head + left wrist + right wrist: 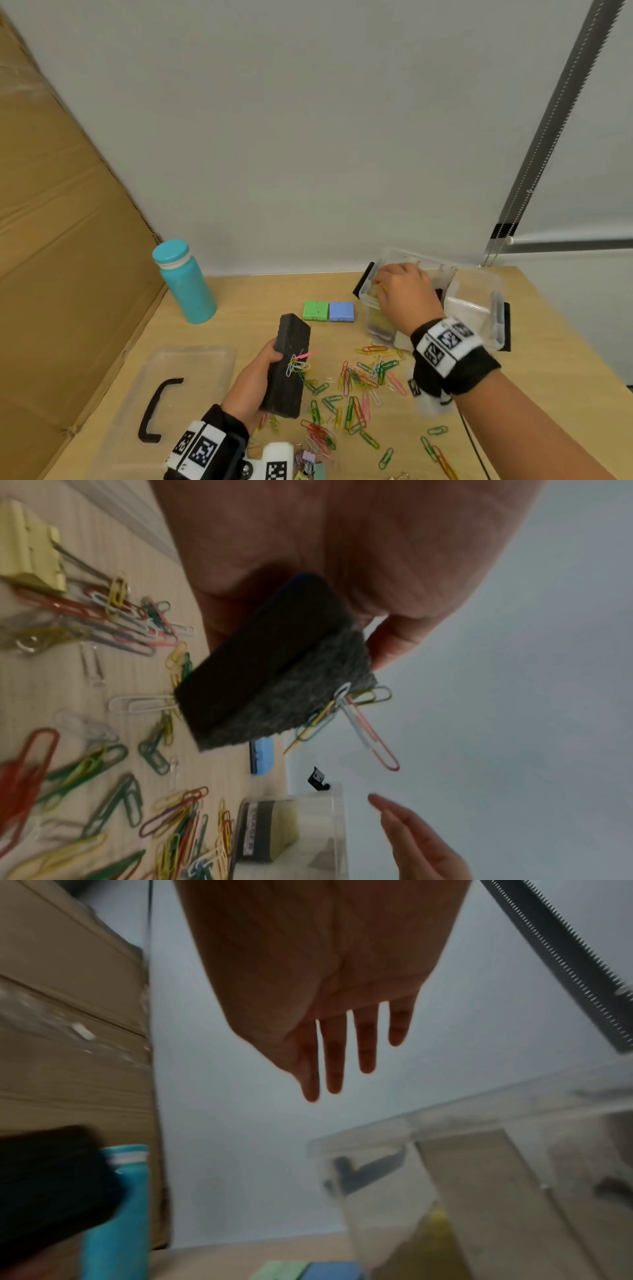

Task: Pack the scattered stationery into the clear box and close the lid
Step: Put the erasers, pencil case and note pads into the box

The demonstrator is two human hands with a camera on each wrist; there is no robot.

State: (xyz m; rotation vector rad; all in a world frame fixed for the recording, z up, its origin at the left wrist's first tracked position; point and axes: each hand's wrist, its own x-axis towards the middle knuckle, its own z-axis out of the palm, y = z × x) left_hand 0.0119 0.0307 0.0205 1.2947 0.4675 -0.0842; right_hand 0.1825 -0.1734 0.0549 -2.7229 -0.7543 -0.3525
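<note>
Left hand [255, 383] grips black eraser [288, 365] above table, paper clips [297, 365] stuck to its felt. Right hand [404, 294] flat, fingers straight, over clear box [479, 291]; yellow pad and another eraser inside. Lid [171, 387] off, lying left

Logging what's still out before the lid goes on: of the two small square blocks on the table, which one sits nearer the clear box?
The blue block. It lies between the green block and the clear box, the two blocks edge to edge.
</note>
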